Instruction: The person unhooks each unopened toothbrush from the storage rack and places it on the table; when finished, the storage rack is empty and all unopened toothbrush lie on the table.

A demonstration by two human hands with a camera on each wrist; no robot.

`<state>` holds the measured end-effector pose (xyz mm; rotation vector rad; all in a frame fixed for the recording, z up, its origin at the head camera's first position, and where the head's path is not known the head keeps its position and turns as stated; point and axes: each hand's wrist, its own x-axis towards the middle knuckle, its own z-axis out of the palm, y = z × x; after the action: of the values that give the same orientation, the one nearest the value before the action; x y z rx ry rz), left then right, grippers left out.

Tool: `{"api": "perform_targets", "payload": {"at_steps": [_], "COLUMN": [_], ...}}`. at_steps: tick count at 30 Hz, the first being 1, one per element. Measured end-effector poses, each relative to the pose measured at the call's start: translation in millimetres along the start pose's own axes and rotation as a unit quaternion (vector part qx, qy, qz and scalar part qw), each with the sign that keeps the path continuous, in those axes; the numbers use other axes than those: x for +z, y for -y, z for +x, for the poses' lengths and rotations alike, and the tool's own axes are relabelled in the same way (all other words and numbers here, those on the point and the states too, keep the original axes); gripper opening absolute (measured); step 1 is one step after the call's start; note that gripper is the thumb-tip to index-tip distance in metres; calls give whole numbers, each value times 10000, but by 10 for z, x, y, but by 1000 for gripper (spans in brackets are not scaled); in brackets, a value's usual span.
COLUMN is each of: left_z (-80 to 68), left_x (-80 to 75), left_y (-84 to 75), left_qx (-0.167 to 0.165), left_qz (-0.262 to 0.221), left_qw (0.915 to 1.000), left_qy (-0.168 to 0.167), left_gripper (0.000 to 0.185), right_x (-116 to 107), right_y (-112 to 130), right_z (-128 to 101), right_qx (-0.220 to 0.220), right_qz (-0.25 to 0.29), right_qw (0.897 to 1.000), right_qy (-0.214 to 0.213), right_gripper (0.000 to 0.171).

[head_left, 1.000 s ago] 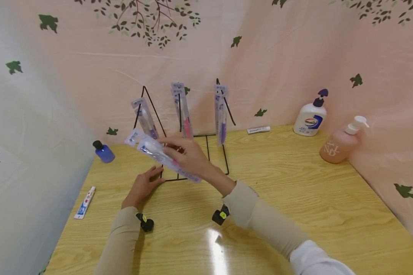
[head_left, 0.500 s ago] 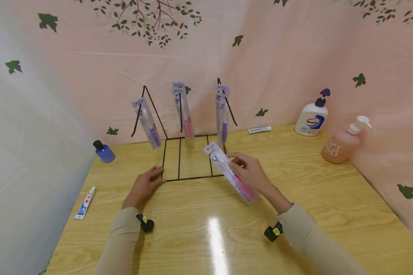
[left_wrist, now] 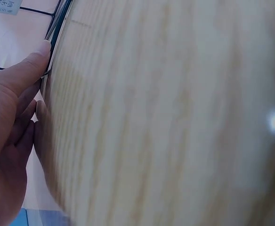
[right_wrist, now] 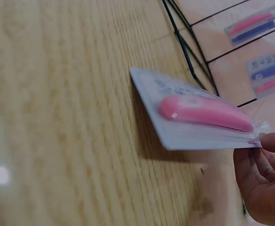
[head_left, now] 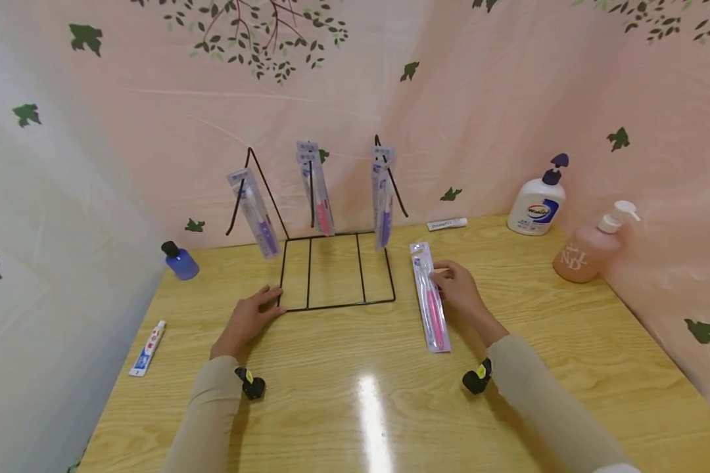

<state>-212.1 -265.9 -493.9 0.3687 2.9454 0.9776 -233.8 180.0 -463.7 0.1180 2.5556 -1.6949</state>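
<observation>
Nearest the viewer, the two sleeved forearms reach forward over the glossy wooden desk [head_left: 355, 394], each with a small black camera strapped at the wrist. Just beyond, the right hand [head_left: 461, 292] pinches the edge of a packaged pink toothbrush [head_left: 430, 299] that lies flat on the desk, just right of the wire rack [head_left: 334, 272]; the right wrist view shows the fingertips [right_wrist: 271, 141] closed on the pack's thin plastic rim, so this grip is clamped on the pack. The left hand [head_left: 245, 318] lies flat with straight fingers against the near left corner of the rack's base, its grip apart and pressing rather than holding; the left wrist view shows a finger [left_wrist: 27, 70] along the black wire.

Judging by its look, the pack is light and thin: a card back with a clear blister, stiff along its length but easily bent. The film looks smooth and probably slippery, so a pinch at the edge or at the hang tab on its far end seems the surest hold; squeezing the blister could dent it.

Farther back, three more packs hang from the rack's hooks [head_left: 313, 187]. A small blue bottle [head_left: 179, 261] and a toothpaste tube [head_left: 147, 348] sit to the left, two pump bottles [head_left: 535, 200] far right by the curtain
</observation>
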Motion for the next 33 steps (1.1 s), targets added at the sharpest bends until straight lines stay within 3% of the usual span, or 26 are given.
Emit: {"api": "perform_targets", "payload": {"at_steps": [9,19,23,28,33], "left_z": [-5,-3,-8,-4,-5], "left_x": [-1,-3,-6,-8,-20], "left_y": [-11,-8,-15,-23,-24], "left_qx": [-9,-15,39,83,73], "left_qz": [102,114,134,141,173], "left_qw": [9999,9999,9999,9999,9998], "left_qy": [33,24,6,-26,-27], "left_gripper": [54,54,54,54,54], "right_x": [85,78,50,0,-1], "right_y": [-64,-80,-48,1,142], "right_z": [191,244,226,172,35], "right_qx": [258,460,534,238,-376], "right_qz": [-808,-587,-840,-1381,-1611], "right_qw": [9963,9969,9939,9888,9855], "right_qy": [-113,242,465,507,389], "right_gripper": [34,34,34,33,32]}}
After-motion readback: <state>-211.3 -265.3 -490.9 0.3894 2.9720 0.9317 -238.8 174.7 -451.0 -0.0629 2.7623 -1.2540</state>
